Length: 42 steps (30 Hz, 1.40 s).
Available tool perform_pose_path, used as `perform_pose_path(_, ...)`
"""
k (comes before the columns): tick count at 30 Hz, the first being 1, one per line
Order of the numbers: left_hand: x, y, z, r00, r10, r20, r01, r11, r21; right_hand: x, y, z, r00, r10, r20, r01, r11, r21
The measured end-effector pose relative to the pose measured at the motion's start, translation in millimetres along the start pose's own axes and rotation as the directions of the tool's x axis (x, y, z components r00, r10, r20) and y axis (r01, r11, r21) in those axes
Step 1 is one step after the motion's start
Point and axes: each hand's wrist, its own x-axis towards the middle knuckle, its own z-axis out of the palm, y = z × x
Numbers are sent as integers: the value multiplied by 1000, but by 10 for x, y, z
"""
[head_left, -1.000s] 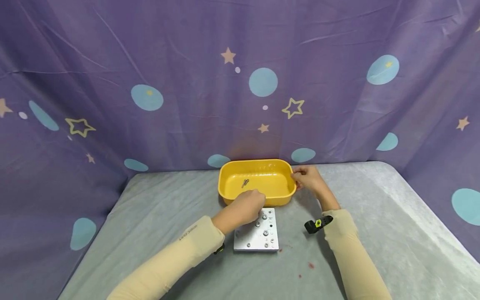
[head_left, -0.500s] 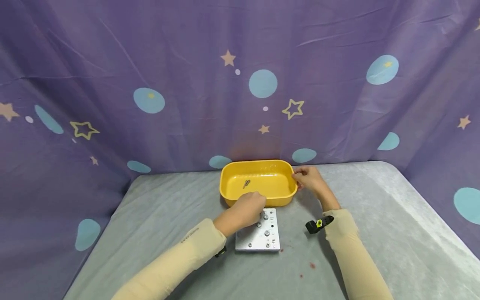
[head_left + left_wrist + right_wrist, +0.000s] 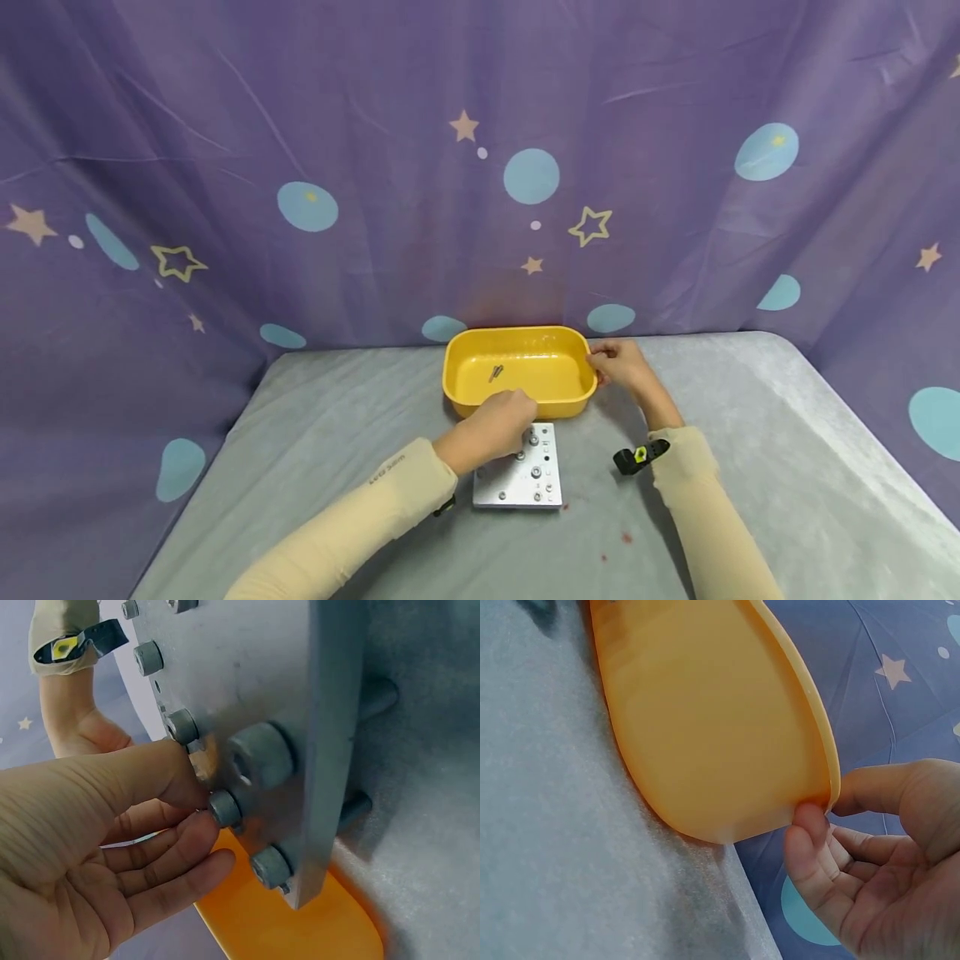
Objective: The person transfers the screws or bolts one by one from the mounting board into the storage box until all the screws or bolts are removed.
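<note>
The left hand (image 3: 493, 427) is over the far part of a silver metal plate (image 3: 516, 482). In the left wrist view the left hand's (image 3: 120, 840) thumb and forefinger pinch the head of a socket screw (image 3: 223, 808) set in the plate (image 3: 225, 682); other screws stand around it, and shanks stick out below the plate. At the right end of a yellow tray (image 3: 551, 409), the right hand (image 3: 624, 367) holds the rim. The right wrist view shows that hand (image 3: 885, 870) with thumb and fingers on either side of the tray's rim (image 3: 826, 750).
Small screws (image 3: 496, 373) lie inside the tray, toward its left. A grey cloth (image 3: 337, 400) covers the table, with small red marks (image 3: 627, 538) right of the plate. Behind hangs a purple curtain (image 3: 390, 167) with stars and dots.
The head view has shifted slightly, so everything sits a little lower and to the right. Both hands keep their places relative to the plate and tray.
</note>
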Motion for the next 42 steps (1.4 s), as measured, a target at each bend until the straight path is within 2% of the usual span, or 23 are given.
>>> perform_pose_path(7, 8, -32, -18, 1000, 4, -1, -4, 1000, -28, -2, 10, 5, 1000, -18, -16, 18, 1000, 13)
perform_pose_path(10, 6, -37, -20, 1000, 11, 0, -11, 999, -35, -6, 3, 3, 1000, -1, -18, 2, 1000, 20)
perform_pose_path(16, -4, -44, -22, 999, 13, -31, -14, 1000, -27, 10, -16, 8, 1000, -17, -21, 17, 999, 27)
perform_pose_path(21, -36, -53, -21, 1000, -7, -22, 7, 1000, -20, 35, -12, 27, 1000, -21, -16, 22, 1000, 15)
perform_pose_path(25, -59, -58, -6, 999, -1, -38, 0, 1000, -23, 30, -8, 39, 1000, -18, -13, 18, 1000, 12)
perform_pose_path(30, -72, -54, 24, 998, -4, -61, -2, 996, -87, 6, -4, 34, 1000, -16, -19, 16, 1000, 13)
perform_pose_path(36, -98, -79, 48, 996, 3, -84, -20, 981, -194, -14, 9, 27, 1000, -18, -13, 18, 1000, 19)
perform_pose_path(42, -120, -74, 50, 995, 15, -102, -35, 979, -203, -13, 24, 11, 1000, -10, -20, 10, 1000, 14)
